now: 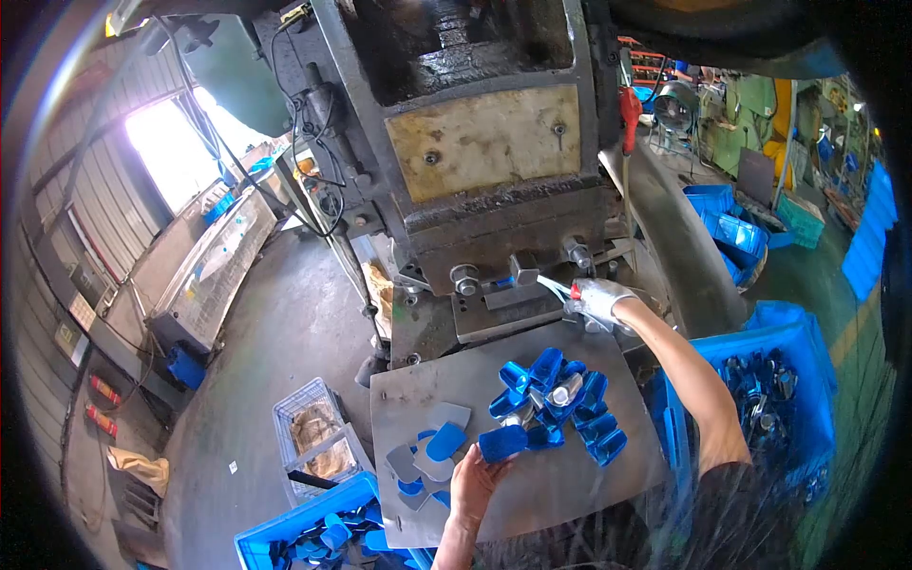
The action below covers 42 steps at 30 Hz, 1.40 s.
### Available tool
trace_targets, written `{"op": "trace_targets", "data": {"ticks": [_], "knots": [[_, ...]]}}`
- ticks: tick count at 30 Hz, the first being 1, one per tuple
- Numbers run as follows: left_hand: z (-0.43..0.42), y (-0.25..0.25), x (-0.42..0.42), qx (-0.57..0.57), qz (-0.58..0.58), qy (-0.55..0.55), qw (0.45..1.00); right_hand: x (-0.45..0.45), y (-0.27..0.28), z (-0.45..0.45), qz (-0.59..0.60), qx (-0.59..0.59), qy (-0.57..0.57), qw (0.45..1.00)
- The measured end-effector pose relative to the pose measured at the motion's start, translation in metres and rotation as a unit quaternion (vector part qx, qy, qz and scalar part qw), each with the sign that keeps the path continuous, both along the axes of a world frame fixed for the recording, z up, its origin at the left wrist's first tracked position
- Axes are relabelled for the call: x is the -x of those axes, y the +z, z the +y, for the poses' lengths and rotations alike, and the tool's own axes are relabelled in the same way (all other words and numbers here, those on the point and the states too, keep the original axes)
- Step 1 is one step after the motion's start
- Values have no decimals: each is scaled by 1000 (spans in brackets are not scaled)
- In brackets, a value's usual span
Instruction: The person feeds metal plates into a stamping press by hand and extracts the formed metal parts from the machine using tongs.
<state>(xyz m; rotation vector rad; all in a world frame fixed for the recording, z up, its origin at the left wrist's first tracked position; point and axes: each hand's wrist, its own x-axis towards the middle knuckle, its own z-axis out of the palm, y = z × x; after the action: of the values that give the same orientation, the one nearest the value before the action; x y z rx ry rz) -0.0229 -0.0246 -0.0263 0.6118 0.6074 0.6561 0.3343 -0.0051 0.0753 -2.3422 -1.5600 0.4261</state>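
My bare left hand (472, 486) pinches a flat blue metal blank (503, 443) by its edge, just above the metal worktable (608, 432). My right hand (602, 300), in a white glove, grips a slim pair of tongs (553, 286) with a red part near the fingers. The tongs point left toward the press die (523, 269), where a bit of blue shows beside the block. In front of the press lies a pile of bent blue metal pieces (548, 391). Several loose flat blanks (443, 443), blue and grey, are scattered left of my left hand.
The press ram (489, 142) looms over the die. A blue bin (807, 399) of shiny formed pieces stands at right, another blue bin (249, 551) of blanks at lower left. Beside that sits a grey crate (277, 418). A fan (675, 106) stands in the background.
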Motion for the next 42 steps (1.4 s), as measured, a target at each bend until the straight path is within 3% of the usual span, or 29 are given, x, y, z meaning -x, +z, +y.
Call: {"op": "trace_targets", "data": {"ticks": [5,8,9,10,12,13,16,18,20,21,24,28,35,38,42], "knots": [[-1,3,-1,-3,-7,-8,1000,5,-8,2,-101,-51,13,993],[-1,4,1,0,-14,3,1000,19,25,-14,-2,8,8,1000],[-1,5,0,3,-19,11,1000,19,16,-21,180,-13,-61,982],[1,1,0,5,-27,11,1000,22,14,-29,274,-23,-82,958],[6,-9,2,12,-42,12,999,42,27,-66,266,-25,9,963],[7,-7,0,-5,-50,2,999,45,25,-76,96,52,44,993],[8,1,-3,-24,-52,-15,998,61,-9,-119,-130,-11,229,965],[7,5,-4,-9,-38,-12,999,89,-6,-140,161,65,45,984],[5,11,-3,-6,-38,-18,999,107,-11,-156,198,72,57,976],[5,12,-4,-4,-41,-12,999,119,-9,-163,285,61,42,956],[4,11,-5,-18,-49,-12,999,135,-17,-173,386,92,41,917],[4,5,-5,-26,-37,-15,999,145,-5,-171,266,128,79,952],[4,3,-1,-31,-9,-4,999,140,1,-163,278,98,89,952],[4,2,-1,-22,-24,-2,999,126,-3,-154,215,52,115,968],[0,10,-4,-16,-36,-11,999,112,27,-126,253,88,-3,963]]}}
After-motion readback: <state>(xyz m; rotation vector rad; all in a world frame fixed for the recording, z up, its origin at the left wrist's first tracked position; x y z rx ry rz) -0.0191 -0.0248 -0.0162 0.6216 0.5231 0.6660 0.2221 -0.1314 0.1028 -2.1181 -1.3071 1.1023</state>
